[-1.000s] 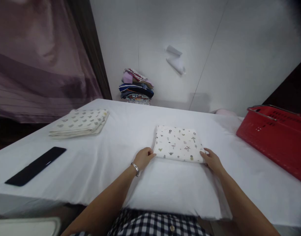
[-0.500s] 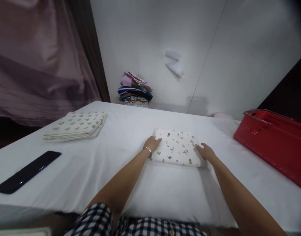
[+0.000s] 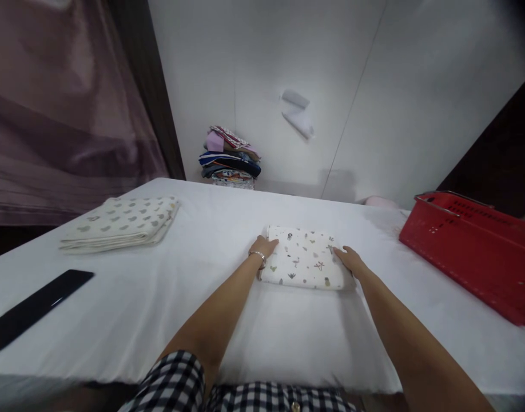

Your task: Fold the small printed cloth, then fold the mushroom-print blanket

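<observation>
A folded white cloth (image 3: pixel 303 260) printed with small palms, flamingos and pineapples lies flat on the white-covered table. My left hand (image 3: pixel 265 247), with a bracelet at the wrist, holds its left edge, the thumb on top and the other fingers mostly hidden at the side. At the opposite edge, my right hand (image 3: pixel 352 260) grips the cloth in the same way, its thumb over the top. Another folded cream cloth (image 3: pixel 125 220) with grey motifs rests apart at the table's far left.
A long black flat object (image 3: pixel 35 309) lies at the left front of the table (image 3: pixel 194 320). On the right stands a red plastic basket (image 3: pixel 468 257) with metal handles. Several folded fabrics (image 3: pixel 230 157) are stacked beyond the back edge, against the wall.
The whole view has shifted slightly, so things appear a little further left. Both hands stay at the sides of the printed cloth, which looks otherwise the same.
</observation>
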The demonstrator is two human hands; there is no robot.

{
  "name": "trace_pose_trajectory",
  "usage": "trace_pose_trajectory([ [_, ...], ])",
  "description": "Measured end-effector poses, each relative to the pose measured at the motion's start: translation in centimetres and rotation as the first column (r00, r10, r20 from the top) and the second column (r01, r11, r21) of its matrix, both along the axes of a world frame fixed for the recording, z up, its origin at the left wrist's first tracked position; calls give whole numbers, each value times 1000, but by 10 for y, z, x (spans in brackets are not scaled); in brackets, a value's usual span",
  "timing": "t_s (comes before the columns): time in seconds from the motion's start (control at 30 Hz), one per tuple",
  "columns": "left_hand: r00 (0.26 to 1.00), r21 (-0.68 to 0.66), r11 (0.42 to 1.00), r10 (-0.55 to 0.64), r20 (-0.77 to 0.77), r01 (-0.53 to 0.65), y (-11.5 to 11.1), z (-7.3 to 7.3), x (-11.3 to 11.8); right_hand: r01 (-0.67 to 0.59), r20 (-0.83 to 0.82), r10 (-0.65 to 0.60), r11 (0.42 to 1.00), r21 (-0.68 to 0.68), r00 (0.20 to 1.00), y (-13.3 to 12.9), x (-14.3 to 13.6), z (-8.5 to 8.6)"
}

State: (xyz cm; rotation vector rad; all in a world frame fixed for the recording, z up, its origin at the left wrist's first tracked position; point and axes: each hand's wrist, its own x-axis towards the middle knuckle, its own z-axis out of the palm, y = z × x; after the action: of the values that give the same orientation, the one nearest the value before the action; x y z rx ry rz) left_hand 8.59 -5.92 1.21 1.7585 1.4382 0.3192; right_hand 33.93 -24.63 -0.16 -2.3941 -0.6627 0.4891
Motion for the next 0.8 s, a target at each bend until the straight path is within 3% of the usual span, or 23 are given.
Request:
trace_pose_trajectory([
  [0.13,999,31,1000,-3,54,1,-5,0,3,-18,29,18,999,29,999,2,-3,-2],
  [0.23,996,49,999,-5,89,0,-2,3,-8,-50,39,47,997,62,998,4,-13,-4],
  [0.37,995,103,994,22,97,-32,4,5,-48,-164,25,162,982,96,986,7,-42,-10],
  [0.53,997,59,996,69,27,-71,3,-5,-93,-285,65,286,958,-24,956,9,-69,-12],
  [0.67,998,64,996,66,21,-67,5,-6,-92,-234,74,240,969,-76,968,20,-65,-3],
  [0.8,997,105,992,76,2,-76,9,-5,-85,-162,75,165,986,-46,983,40,-55,6],
])
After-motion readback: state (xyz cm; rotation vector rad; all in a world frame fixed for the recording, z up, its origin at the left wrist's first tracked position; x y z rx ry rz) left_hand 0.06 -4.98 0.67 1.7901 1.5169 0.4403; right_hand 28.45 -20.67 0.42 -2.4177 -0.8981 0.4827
